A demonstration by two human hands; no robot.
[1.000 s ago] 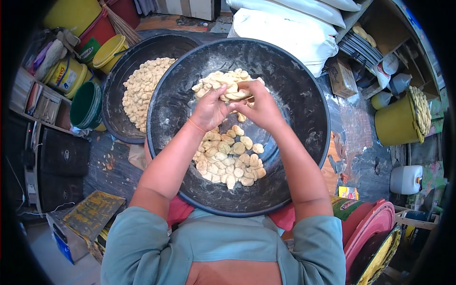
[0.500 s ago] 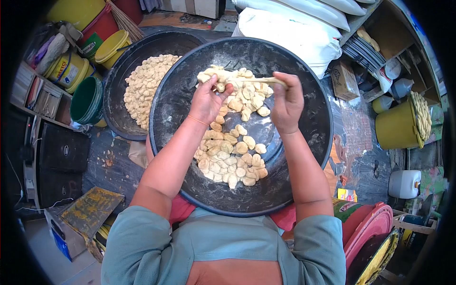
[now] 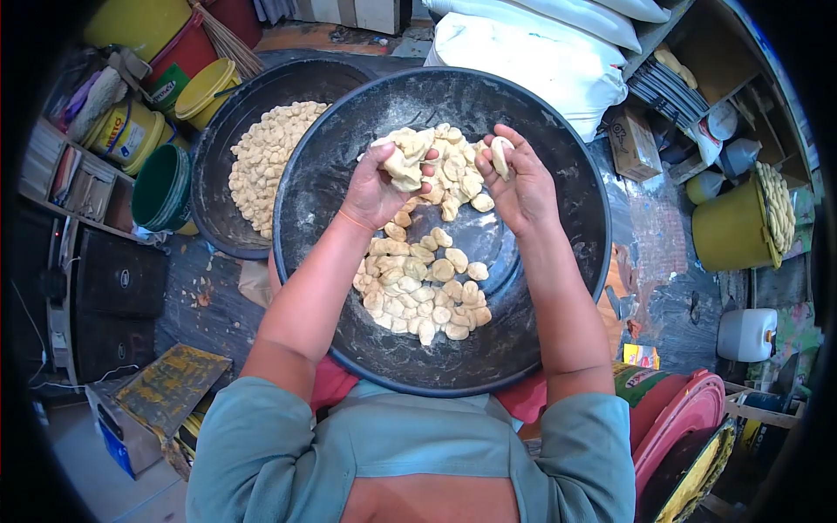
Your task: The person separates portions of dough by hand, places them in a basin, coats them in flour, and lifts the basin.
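Note:
A wide black basin (image 3: 558, 296) rests before me with several pale, rounded dough pieces (image 3: 427, 305) lying in it. My left hand (image 3: 379, 192) is wrapped round a lump of dough (image 3: 405, 161) above the far side of the basin. To its right, my right hand (image 3: 521, 183) pinches a small dough piece (image 3: 500, 159) between thumb and fingers. Between the hands lies a heap of similar pieces (image 3: 458, 166), partly hidden by the left hand and its lump.
A second dark basin (image 3: 209, 179) full of dough pieces (image 3: 270, 157) stands behind on the left. White sacks (image 3: 532, 65) are stacked at the back. A yellow bucket topped with dough pieces (image 3: 728, 231) is at right. Green buckets (image 3: 159, 187) and a red-lidded tub (image 3: 684, 414) stand nearby.
The strand of dough stretched between my hands has parted. A small piece is now in my right hand, which has turned palm inward, while the bigger lump stays in my left.

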